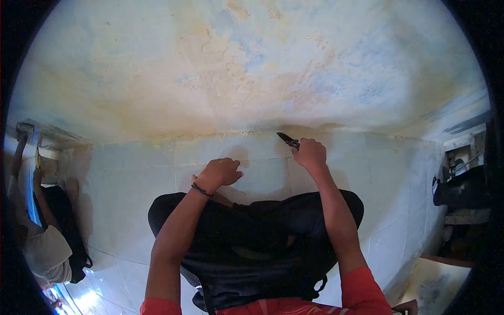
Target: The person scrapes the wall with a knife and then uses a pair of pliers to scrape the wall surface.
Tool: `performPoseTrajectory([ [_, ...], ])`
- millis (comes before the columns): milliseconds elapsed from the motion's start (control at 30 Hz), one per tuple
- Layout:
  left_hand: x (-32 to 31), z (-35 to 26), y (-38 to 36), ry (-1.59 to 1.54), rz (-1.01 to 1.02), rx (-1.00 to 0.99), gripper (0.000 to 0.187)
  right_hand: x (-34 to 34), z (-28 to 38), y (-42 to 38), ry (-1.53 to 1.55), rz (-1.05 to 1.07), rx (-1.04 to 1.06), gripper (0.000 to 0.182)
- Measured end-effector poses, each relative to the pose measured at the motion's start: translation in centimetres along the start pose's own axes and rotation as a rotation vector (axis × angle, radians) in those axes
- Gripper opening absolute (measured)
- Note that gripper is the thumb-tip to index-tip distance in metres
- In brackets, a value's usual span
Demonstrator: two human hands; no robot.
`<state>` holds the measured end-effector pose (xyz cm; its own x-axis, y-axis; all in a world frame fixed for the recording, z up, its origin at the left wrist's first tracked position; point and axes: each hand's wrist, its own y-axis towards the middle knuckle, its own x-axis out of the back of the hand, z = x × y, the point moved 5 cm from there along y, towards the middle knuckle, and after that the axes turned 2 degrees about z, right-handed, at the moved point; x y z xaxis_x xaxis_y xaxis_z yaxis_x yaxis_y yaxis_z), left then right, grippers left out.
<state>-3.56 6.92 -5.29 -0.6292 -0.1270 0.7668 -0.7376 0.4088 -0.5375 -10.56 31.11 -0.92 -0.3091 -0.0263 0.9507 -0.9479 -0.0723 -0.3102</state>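
Observation:
My right hand [312, 153] is closed around a dark, knife-like tool [286, 139] with a pointed blade. Its tip points up and left, close to the line where the stained wall [226, 79] meets the tiled floor [131, 178]. Rough, flaking paint [239, 134] runs along that line, left of the blade. Above the floor, in front of my crossed legs [262, 226], my left hand [220, 171] is loosely curled, and I see nothing in it. A dark bracelet [202, 191] circles the left wrist.
At the far left another person [48, 254] in a light shirt sits by the wall, one hand holding a thin yellowish tool [37, 158]. On the right, shelves [466, 218] hold a black bag [462, 188]. A box-like object [433, 281] stands at lower right.

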Motion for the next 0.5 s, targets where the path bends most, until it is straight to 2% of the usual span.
performPoseTrajectory([
  [67, -0.4, 0.3, 0.1, 0.015, 0.014, 0.003, 0.042, -0.7, 0.0, 0.0, 0.026, -0.035, 0.025, 0.041],
  [167, -0.1, 0.1, -0.1, -0.004, -0.043, -0.020, 0.042, -1.0, 0.9, -0.6, 0.119, 0.024, 0.012, 0.038],
  [333, 0.0, -0.2, -0.2, -0.005, -0.021, -0.016, 0.042, -2.0, 2.0, -1.4, 0.126, -0.061, 0.108, 0.039],
  [467, 0.0, -0.2, 0.1, -0.001, 0.040, 0.007, 0.043, -3.8, 0.0, -0.7, 0.285, -0.061, 0.023, 0.041],
  [500, -0.1, 0.0, 0.1, -0.014, 0.038, 0.015, 0.044, -4.2, -0.3, -0.1, 0.372, 0.017, -0.014, 0.043],
])
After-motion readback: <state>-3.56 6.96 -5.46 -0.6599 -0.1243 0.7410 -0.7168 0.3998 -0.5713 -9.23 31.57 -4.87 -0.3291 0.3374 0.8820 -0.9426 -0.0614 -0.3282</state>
